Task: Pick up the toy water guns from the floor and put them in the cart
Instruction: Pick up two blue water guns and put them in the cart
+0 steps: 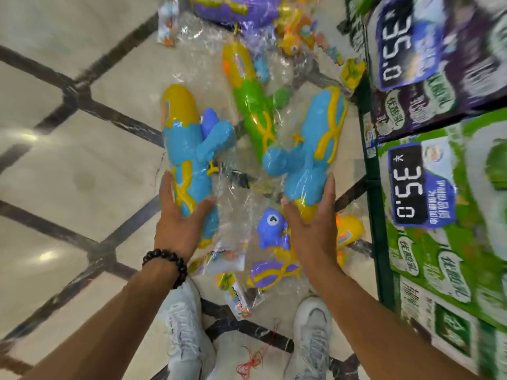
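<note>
Head-worn view, looking steeply down, close above floor point(68, 165)

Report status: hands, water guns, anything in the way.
Left hand and right hand each grip a blue water gun. More guns on floor. Cart unseen.

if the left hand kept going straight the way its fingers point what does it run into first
The left hand points up the picture and already holds the blue and yellow water gun. Past that gun's yellow end, the line looks free: only bare tiled floor, though depth is hard to judge.
</note>
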Motion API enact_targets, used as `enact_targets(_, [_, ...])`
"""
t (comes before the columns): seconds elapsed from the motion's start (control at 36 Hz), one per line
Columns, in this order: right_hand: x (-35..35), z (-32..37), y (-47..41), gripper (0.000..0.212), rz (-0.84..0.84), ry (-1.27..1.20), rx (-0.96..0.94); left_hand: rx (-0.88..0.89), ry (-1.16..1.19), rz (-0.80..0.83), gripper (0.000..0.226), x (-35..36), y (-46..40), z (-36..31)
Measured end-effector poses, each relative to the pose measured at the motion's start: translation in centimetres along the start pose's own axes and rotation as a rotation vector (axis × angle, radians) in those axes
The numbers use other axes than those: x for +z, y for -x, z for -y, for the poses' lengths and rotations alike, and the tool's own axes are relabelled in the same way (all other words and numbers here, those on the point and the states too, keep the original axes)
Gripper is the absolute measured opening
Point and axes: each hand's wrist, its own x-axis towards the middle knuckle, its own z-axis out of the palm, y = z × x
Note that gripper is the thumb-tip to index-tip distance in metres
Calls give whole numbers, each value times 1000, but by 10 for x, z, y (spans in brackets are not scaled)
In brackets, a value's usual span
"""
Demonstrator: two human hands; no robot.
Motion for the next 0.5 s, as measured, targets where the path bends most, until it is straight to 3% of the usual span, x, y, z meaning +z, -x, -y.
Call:
enact_targets(0.31, [-87, 195, 93, 88, 213, 116, -171, 135, 120, 3, 82, -150, 119, -151])
enact_targets(0.5, [-145, 327, 155, 85, 212, 71, -303, 178, 164, -57, 84, -252, 202, -249])
